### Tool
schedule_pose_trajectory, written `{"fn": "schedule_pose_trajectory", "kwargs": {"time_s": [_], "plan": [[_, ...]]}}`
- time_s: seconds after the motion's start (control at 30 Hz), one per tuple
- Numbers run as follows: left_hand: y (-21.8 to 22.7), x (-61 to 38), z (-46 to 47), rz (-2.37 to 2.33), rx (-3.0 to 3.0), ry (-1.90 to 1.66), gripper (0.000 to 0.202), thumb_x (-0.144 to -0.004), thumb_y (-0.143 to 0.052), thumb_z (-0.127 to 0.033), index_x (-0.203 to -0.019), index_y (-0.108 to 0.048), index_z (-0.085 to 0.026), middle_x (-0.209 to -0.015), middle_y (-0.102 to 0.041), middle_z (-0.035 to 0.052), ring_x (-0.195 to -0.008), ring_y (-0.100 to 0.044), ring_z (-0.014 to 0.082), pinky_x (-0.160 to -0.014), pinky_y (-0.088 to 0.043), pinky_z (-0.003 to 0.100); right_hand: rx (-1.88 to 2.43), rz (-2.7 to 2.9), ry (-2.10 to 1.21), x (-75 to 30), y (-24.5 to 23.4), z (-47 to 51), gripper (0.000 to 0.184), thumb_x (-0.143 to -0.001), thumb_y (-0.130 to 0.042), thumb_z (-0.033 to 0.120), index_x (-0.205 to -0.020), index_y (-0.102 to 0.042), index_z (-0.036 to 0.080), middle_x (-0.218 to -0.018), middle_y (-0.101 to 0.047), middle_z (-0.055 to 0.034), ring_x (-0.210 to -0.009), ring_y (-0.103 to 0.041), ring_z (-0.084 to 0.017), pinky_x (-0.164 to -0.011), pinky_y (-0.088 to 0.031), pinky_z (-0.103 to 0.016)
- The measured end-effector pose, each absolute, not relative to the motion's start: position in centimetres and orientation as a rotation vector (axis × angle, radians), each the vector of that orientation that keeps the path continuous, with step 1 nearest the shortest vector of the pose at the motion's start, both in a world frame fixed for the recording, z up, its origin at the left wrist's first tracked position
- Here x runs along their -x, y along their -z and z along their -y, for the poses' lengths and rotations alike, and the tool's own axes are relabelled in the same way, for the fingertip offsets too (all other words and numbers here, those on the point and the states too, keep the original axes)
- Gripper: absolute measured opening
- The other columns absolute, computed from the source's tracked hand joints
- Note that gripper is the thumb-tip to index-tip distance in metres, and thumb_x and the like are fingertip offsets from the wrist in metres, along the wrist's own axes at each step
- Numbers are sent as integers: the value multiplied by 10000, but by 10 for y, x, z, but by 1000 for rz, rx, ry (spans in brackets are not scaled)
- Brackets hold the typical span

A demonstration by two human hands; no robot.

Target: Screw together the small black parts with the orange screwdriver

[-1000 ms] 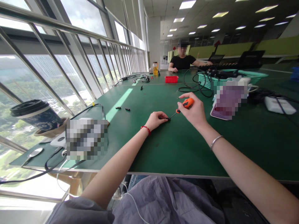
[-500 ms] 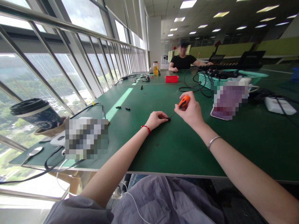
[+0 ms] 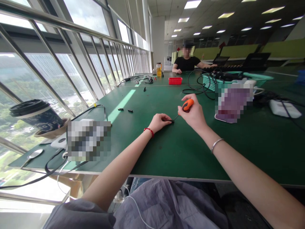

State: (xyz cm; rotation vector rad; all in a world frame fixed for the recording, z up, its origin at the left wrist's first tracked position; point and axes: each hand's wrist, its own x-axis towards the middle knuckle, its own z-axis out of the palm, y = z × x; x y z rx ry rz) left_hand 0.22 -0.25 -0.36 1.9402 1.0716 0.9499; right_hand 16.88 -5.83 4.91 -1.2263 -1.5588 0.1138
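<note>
On the dark green table (image 3: 181, 152), the left hand (image 3: 160, 122) pinches a small black part (image 3: 172, 121), mostly hidden under its fingertips. The right hand (image 3: 194, 114) grips an orange-handled screwdriver (image 3: 184, 107), tip touching that part. Further off, two similar black pieces (image 3: 125, 110) lie apart; a red tray (image 3: 175, 81) stands beyond.

— What's the screwdriver (image 3: 184, 107) like?
— Small, orange handle with black trim, thin dark shaft, tilted down to the left.
— And its tip?
— It meets a tiny black part (image 3: 172, 121) lying flat on the green table (image 3: 181, 149).
</note>
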Motion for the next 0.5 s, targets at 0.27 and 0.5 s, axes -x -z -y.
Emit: {"fn": "schedule_pose_trajectory", "kwargs": {"time_s": [0.27, 0.5], "plan": [[6, -2, 0, -1076, -1971, -957, 124, -682, -723, -190, -778, -722, -112, -752, -722, 62, -671, -633, 129, -682, -519, 242, 1216, 1620, -10, -170, -50, 59, 333, -712, -578, 352, -994, -444, 235, -641, -489, 31, -553, -505, -179, -542, -387, -305], [6, -2, 0, -1063, -1967, -952, 125, -679, -725, -200, -772, -722, -116, -737, -721, 55, -655, -628, 123, -674, -519, 237, 1253, 1595, -55, -168, -50, 61, 301, -723, -576, 381, -972, -480, 241, -607, -477, 49, -521, -492, -155, -541, -382, -283]]}}
